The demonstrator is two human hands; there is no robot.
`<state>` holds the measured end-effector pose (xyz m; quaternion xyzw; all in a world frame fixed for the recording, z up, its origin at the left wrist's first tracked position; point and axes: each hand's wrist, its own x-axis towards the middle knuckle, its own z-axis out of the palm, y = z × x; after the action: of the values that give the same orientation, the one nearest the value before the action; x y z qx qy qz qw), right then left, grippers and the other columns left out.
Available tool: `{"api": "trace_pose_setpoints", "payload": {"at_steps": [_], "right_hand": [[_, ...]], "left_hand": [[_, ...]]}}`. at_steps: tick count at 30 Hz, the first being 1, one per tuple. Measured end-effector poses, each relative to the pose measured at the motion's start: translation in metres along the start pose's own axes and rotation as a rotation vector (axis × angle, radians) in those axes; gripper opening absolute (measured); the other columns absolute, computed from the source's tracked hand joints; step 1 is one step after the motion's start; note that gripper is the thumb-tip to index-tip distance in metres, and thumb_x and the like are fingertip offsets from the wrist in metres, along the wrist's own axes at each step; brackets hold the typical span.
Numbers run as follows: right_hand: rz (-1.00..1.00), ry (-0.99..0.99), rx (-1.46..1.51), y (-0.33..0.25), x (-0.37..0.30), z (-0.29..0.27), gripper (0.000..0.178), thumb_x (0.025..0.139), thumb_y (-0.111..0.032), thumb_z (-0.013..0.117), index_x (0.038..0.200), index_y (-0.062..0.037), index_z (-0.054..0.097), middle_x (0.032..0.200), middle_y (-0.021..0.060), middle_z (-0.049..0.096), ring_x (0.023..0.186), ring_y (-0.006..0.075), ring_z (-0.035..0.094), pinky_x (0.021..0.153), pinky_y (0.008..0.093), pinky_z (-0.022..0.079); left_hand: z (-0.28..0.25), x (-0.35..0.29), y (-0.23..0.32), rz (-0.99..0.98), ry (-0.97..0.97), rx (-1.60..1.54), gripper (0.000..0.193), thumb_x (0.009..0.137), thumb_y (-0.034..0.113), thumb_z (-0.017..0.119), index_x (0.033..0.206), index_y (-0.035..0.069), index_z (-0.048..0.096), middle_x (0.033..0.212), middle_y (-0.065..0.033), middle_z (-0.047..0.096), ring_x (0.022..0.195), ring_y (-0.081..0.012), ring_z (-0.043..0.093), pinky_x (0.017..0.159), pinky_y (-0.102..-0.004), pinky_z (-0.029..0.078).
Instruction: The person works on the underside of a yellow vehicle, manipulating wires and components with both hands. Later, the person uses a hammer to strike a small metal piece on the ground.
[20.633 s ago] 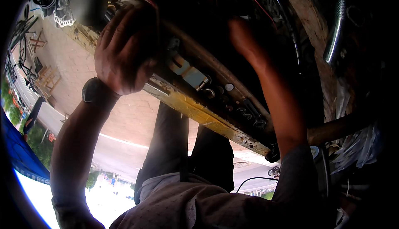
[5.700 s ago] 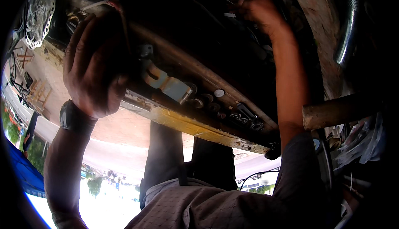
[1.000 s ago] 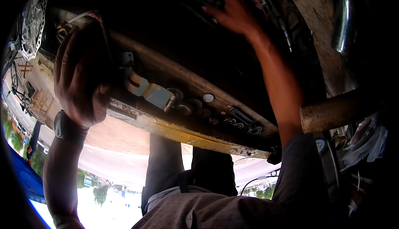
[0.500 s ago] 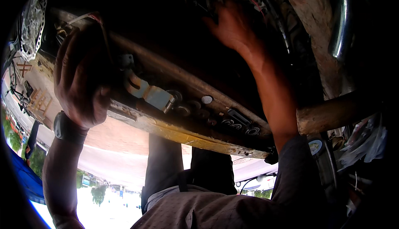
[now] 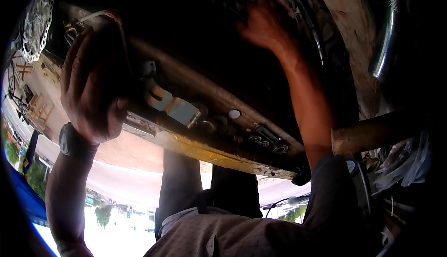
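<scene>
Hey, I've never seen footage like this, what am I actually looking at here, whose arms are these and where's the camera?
The single picture comes from a wide fisheye camera worn on a person's head, looking toward their own hands. That lens bends straight edges and darkens the rim. No machine is involved: both arms belong to the wearer.

The left hand, with a dark wristwatch on its wrist, grips the end of a long worn beam with yellowish paint. Along that beam sit a pale metal bracket and a row of small round fittings.

The right hand reaches deeper into a dark area crossed by thin wires; it is blurred, so I cannot tell whether it holds anything.

At the bottom you see the person's light shirt and dark trousers. A rusty bar juts in from the right, and a bright street shows at lower left.
</scene>
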<state>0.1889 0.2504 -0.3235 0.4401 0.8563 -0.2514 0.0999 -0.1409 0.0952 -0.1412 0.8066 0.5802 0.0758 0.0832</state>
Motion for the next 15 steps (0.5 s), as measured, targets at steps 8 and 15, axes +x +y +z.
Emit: {"api": "trace_pose_setpoints", "payload": {"at_steps": [8,15], "right_hand": [[-0.093,0.062,0.263,0.004,-0.035,-0.005,0.054,0.092,-0.030,0.074,0.127,0.0088,0.060,0.118,0.0319,0.066,0.113,0.0444,0.065,0.097,0.0514,0.053],[-0.039,0.012,0.226,0.001,-0.040,-0.007,0.056,0.093,-0.034,0.074,0.125,0.0098,0.061,0.126,0.0351,0.061,0.116,0.0454,0.063,0.098,0.0520,0.054]], "left_hand": [[0.002,-0.003,-0.005,0.018,0.012,-0.020,0.072,0.102,0.062,0.035,0.138,0.006,0.064,0.146,-0.0252,0.055,0.136,-0.0463,0.053,0.108,-0.0553,0.049],[0.001,-0.003,-0.004,0.010,0.006,-0.014,0.071,0.102,0.061,0.035,0.137,0.006,0.064,0.146,-0.0249,0.056,0.136,-0.0461,0.053,0.108,-0.0557,0.049]]}}
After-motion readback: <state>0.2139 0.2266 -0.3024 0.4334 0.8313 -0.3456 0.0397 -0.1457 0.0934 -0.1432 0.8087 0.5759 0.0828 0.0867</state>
